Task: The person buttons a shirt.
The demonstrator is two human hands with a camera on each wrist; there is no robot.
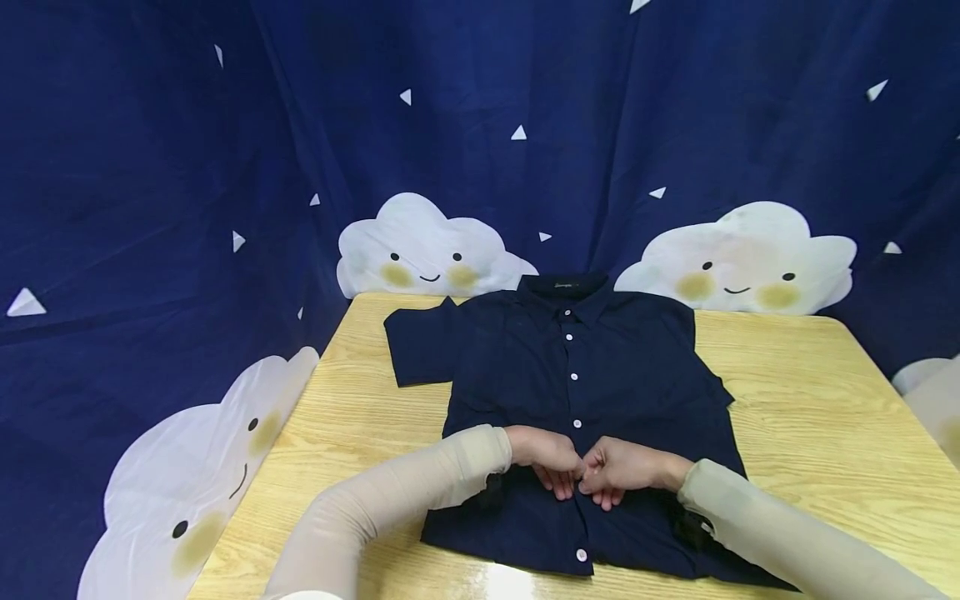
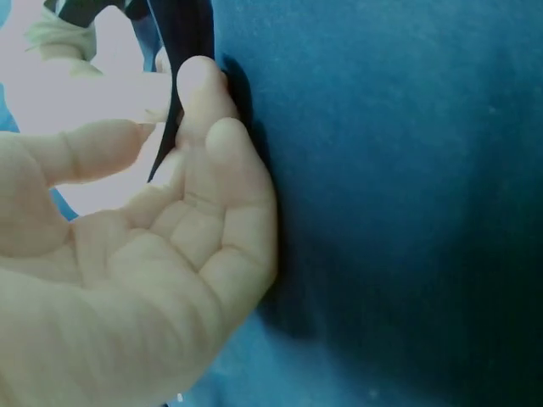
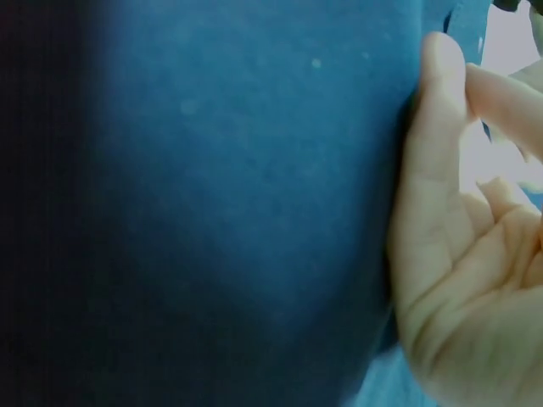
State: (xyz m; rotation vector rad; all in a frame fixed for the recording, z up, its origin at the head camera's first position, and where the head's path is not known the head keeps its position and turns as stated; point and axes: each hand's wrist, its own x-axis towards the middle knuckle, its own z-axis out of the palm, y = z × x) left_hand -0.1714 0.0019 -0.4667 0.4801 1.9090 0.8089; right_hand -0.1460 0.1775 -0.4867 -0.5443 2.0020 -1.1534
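Note:
A dark navy short-sleeved shirt (image 1: pixel 510 358) lies front up, collar at the far side, with white buttons down its middle. Over the lower part of its button strip, my left hand (image 1: pixel 549 454) and right hand (image 1: pixel 626 468) meet fingertip to fingertip. In the left wrist view, the strip's dark edge (image 2: pixel 174 110) runs between the thumb and fingers of the left hand, which pinches it. The right hand pinches the strip from the other side, its thumb and index finger together in the right wrist view. Whatever button lies between the fingertips is hidden.
The shirt lies on a light wood-grain table (image 1: pixel 360 417). Its lower hem is close to the near edge. The left sleeve (image 1: pixel 420 346) is spread flat; the other side's sleeve is mostly tucked. A blue curtain (image 1: pixel 465 108) with white clouds hangs behind and beside the table.

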